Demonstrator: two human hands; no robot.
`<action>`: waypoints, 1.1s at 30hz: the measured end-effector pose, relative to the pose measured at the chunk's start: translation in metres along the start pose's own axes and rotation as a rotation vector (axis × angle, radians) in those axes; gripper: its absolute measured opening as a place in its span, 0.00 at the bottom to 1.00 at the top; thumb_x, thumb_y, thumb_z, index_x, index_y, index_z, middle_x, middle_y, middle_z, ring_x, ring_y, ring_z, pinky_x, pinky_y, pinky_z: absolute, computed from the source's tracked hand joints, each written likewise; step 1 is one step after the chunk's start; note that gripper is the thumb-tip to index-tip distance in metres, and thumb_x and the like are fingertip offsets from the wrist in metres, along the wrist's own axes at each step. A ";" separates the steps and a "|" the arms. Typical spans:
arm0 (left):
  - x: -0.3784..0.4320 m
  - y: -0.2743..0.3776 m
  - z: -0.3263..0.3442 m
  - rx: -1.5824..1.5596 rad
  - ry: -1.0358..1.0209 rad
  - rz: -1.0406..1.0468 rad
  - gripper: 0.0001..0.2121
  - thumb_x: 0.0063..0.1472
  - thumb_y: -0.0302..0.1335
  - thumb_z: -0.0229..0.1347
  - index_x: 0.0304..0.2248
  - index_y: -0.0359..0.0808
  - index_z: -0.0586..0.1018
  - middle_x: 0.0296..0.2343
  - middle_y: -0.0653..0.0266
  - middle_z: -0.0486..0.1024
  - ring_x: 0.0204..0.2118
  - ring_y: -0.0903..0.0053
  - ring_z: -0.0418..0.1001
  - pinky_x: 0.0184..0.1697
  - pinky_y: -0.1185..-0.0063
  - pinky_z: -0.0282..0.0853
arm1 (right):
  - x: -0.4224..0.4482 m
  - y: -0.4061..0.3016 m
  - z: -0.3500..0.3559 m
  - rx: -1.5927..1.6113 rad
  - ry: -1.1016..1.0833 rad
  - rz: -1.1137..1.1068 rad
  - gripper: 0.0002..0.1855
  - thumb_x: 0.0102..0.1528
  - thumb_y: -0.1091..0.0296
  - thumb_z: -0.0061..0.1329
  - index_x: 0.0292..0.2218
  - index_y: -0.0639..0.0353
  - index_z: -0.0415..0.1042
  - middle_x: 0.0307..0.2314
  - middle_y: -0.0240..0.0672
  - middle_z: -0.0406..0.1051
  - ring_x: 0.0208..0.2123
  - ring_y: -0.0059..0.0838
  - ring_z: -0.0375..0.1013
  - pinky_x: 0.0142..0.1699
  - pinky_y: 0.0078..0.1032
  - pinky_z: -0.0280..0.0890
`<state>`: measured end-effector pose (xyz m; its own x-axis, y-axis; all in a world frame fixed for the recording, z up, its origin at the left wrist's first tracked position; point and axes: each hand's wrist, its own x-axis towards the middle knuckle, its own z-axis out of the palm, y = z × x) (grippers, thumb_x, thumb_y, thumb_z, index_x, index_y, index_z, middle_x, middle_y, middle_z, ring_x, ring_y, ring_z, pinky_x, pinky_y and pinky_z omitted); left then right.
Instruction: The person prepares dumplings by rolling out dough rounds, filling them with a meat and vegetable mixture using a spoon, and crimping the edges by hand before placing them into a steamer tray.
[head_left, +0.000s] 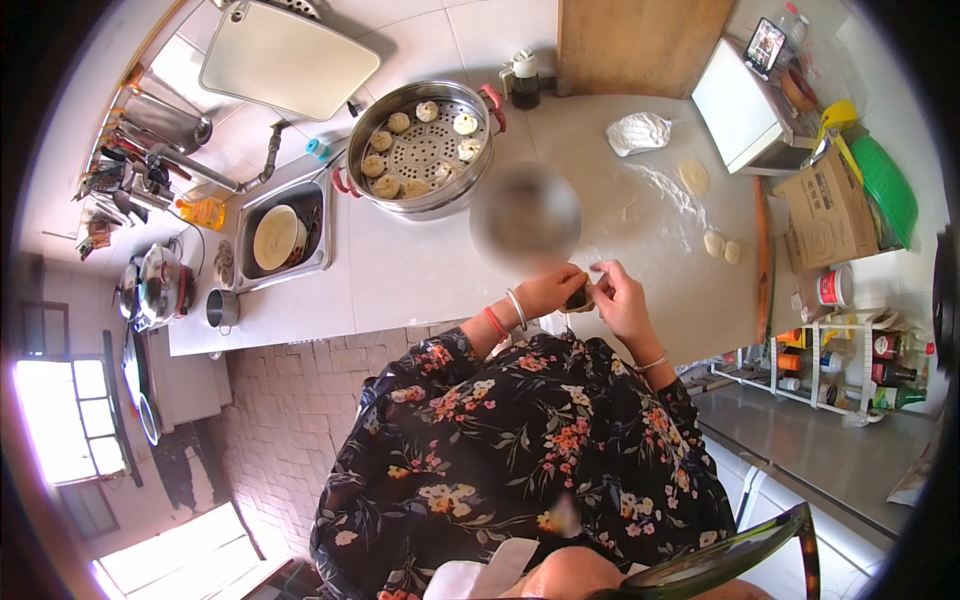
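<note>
My left hand (553, 291) and my right hand (619, 301) meet at the counter's front edge, close to my body. Between them is a dough bun (577, 300) with dark filling showing in its open top; fingers of both hands grip its rim. Just beyond them, a round area on the counter is blurred, so its contents cannot be made out. To the left of that stands a metal steamer (486, 174) with red handles, holding several pleated buns (427, 112) in a ring. On the right lie a flat dough wrapper (694, 177) and two small dough pieces (714, 243).
Loose flour (675, 196) streaks the counter near a crumpled plastic bag (638, 134). A long wooden stick (762, 259) borders the right side, beside a cardboard box (825, 210). At left are a sink (328, 247) with a bowl (276, 237) and a metal cup (223, 307).
</note>
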<state>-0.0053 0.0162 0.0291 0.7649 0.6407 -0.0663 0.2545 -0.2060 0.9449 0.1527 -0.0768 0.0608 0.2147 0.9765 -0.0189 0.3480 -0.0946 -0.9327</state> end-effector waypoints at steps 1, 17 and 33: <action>0.000 0.003 -0.003 0.003 -0.048 -0.047 0.13 0.67 0.32 0.48 0.33 0.30 0.79 0.20 0.66 0.74 0.22 0.82 0.69 0.27 0.78 0.66 | 0.001 -0.003 -0.001 -0.014 -0.033 -0.007 0.04 0.55 0.77 0.50 0.33 0.68 0.69 0.17 0.33 0.69 0.16 0.17 0.65 0.22 0.19 0.60; -0.004 0.017 0.014 -1.095 0.031 -0.176 0.20 0.72 0.36 0.39 0.55 0.31 0.65 0.43 0.60 0.72 0.43 0.72 0.74 0.50 0.70 0.71 | 0.010 0.018 0.005 0.331 0.153 0.036 0.06 0.58 0.76 0.48 0.39 0.66 0.70 0.20 0.33 0.71 0.17 0.19 0.68 0.23 0.21 0.63; 0.001 0.007 0.015 -0.807 0.035 -0.374 0.14 0.70 0.33 0.44 0.44 0.30 0.74 0.33 0.65 0.76 0.33 0.80 0.76 0.36 0.79 0.76 | -0.001 0.017 0.007 -0.151 0.217 -0.218 0.04 0.54 0.77 0.49 0.31 0.64 0.67 0.23 0.49 0.69 0.23 0.49 0.69 0.29 0.35 0.64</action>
<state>0.0067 0.0043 0.0308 0.6930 0.5869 -0.4186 -0.0204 0.5964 0.8024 0.1514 -0.0783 0.0425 0.3037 0.9146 0.2669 0.5348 0.0683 -0.8422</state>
